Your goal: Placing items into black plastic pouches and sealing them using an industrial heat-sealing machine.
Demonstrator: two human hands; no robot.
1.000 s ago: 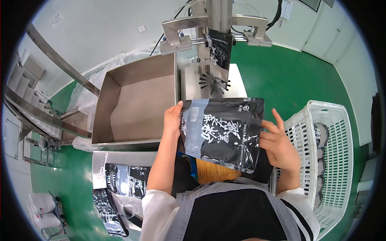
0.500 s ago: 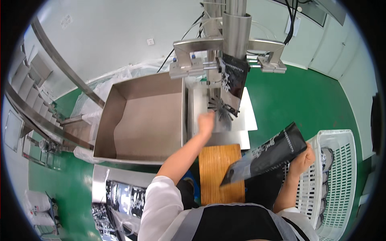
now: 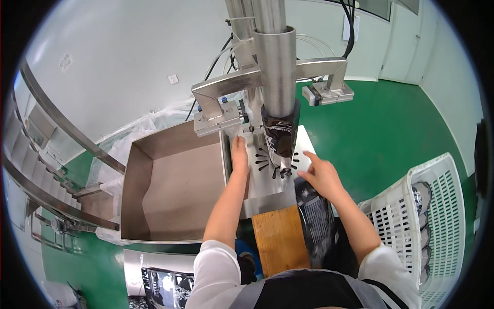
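Note:
A black printed pouch (image 3: 282, 135) hangs on the lower end of the upright steel tube (image 3: 278, 77). To its left is my left hand (image 3: 239, 155), fingers stretched upward, holding nothing and apart from the pouch. On the right, my right hand (image 3: 323, 177) has thumb and forefinger spread toward the hanging pouch. A second black pouch (image 3: 315, 222) lies just below that hand, along the right side of the wooden board (image 3: 278, 239); whether the lower fingers touch it is hidden. Under the hanging pouch, a metal plate (image 3: 265, 188) has dark slots in a ring.
Steel clamp blocks stand apart, one left (image 3: 221, 119) and one right (image 3: 329, 95) of the tube. A large steel bin (image 3: 180, 180) is at left. At right, a white plastic basket (image 3: 406, 206) holds several dark packs. More black pouches (image 3: 167, 286) lie lower left.
The clamp blocks have opened away from the hanging pouch. My right hand has moved from the basket side toward the tube, and its pouch now lies beside the board. My left hand has shifted left.

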